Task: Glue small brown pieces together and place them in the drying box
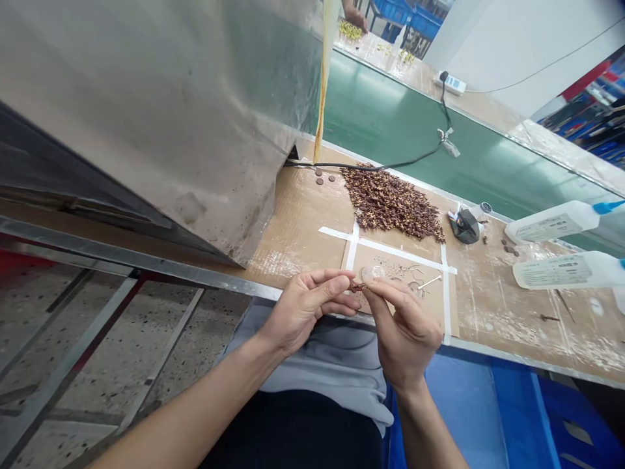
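My left hand (pixel 305 306) and my right hand (pixel 405 326) meet over the near edge of a cardboard-covered bench (pixel 488 306). Both pinch one small brown part (pixel 358 285) between thumb and fingertips. A small clear round piece (pixel 374 271) sits right at my right fingertips; I cannot tell whether it is held or lying on the bench. Just behind my fingers a square marked out with white tape (pixel 390 251) holds a few thin metal pins (pixel 427 282). A large heap of small brown parts (pixel 390 202) lies further back.
A big steel housing (pixel 161 111) rises at the left. A green conveyor belt (pixel 415 130) runs behind the bench, crossed by a black cable (pixel 390 166). Two white bottles (pixel 561 270) lie at the right, near a small black tool (pixel 466 227). Blue crates (pixel 488 417) stand below.
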`<action>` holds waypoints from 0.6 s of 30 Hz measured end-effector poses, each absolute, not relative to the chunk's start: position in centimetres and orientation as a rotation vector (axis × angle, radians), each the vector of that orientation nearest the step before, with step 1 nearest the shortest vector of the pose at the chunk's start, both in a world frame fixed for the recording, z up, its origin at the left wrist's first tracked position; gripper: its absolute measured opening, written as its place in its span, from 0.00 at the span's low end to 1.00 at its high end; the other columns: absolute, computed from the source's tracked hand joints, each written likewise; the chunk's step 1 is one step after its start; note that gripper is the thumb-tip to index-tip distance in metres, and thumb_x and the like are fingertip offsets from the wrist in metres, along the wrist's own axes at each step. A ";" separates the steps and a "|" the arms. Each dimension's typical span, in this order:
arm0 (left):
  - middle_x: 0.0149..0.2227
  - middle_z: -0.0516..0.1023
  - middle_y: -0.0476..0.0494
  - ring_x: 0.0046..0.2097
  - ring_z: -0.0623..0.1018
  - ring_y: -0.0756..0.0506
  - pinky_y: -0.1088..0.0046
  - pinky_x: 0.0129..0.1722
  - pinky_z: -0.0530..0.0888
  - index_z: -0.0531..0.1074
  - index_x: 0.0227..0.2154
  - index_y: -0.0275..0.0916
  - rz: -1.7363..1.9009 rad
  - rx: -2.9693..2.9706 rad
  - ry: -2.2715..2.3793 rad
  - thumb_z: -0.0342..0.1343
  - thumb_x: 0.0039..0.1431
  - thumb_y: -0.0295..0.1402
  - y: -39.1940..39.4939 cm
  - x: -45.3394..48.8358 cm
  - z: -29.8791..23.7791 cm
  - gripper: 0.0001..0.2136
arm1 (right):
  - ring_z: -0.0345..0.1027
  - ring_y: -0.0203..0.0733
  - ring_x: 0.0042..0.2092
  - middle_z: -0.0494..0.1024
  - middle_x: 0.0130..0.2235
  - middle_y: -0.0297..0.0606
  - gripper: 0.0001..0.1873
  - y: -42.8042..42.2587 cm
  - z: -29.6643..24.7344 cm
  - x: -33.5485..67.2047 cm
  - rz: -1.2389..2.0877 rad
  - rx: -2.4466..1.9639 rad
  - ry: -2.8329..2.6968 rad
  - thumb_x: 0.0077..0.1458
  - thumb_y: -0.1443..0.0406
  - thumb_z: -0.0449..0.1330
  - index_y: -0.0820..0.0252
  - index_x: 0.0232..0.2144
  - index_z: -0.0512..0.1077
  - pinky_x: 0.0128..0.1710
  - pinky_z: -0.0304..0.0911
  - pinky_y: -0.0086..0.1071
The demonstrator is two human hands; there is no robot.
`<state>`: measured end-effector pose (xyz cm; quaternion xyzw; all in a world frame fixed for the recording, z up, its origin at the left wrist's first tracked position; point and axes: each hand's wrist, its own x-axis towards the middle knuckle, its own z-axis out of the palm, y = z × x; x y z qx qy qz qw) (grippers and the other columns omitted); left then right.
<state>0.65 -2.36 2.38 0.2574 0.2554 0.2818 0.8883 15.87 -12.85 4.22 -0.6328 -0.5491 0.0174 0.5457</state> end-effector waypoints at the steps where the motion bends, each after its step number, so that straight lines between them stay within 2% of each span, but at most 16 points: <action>1: 0.40 0.93 0.34 0.36 0.92 0.43 0.74 0.38 0.88 0.91 0.48 0.32 0.587 0.535 0.532 0.83 0.62 0.41 -2.3 0.7 2.4 0.19 | 0.88 0.48 0.51 0.91 0.49 0.35 0.14 -13.0 4.3 15.9 0.053 -1.512 -1.264 0.73 0.71 0.73 0.46 0.52 0.89 0.55 0.84 0.44; 4: 0.50 0.93 0.28 0.38 0.92 0.43 0.72 0.40 0.90 0.90 0.50 0.31 0.593 0.538 0.550 0.83 0.63 0.43 -2.2 0.6 2.5 0.22 | 0.88 0.50 0.50 0.91 0.48 0.37 0.07 -14.0 4.6 16.8 0.012 -1.573 -1.173 0.73 0.65 0.74 0.47 0.49 0.90 0.53 0.84 0.45; 7: 0.51 0.93 0.27 0.39 0.92 0.43 0.71 0.43 0.91 0.90 0.51 0.32 0.587 0.557 0.567 0.82 0.64 0.43 -1.9 0.5 2.5 0.21 | 0.88 0.50 0.48 0.92 0.46 0.37 0.04 -15.9 5.0 20.1 -0.126 -1.668 -1.105 0.72 0.62 0.75 0.49 0.48 0.90 0.52 0.84 0.44; 12: 0.51 0.93 0.28 0.40 0.92 0.43 0.72 0.42 0.91 0.90 0.52 0.33 0.561 0.595 0.577 0.79 0.67 0.43 -1.6 0.2 2.2 0.19 | 0.88 0.53 0.46 0.92 0.44 0.39 0.10 -22.1 4.7 30.2 -0.539 -1.972 -1.080 0.74 0.54 0.74 0.52 0.46 0.91 0.50 0.79 0.43; 15: 0.51 0.93 0.29 0.40 0.92 0.43 0.72 0.42 0.91 0.91 0.52 0.34 0.546 0.619 0.600 0.80 0.67 0.43 -1.4 0.2 2.2 0.19 | 0.88 0.53 0.46 0.92 0.45 0.42 0.15 -25.4 3.2 34.8 -0.576 -2.141 -1.231 0.78 0.53 0.68 0.55 0.47 0.90 0.50 0.77 0.42; 18: 0.50 0.93 0.31 0.39 0.92 0.43 0.74 0.41 0.90 0.91 0.51 0.35 0.529 0.638 0.626 0.81 0.64 0.44 -1.3 0.2 2.2 0.20 | 0.88 0.52 0.48 0.92 0.47 0.43 0.16 -26.8 1.5 36.4 -0.531 -2.173 -1.303 0.80 0.54 0.66 0.56 0.48 0.90 0.52 0.78 0.41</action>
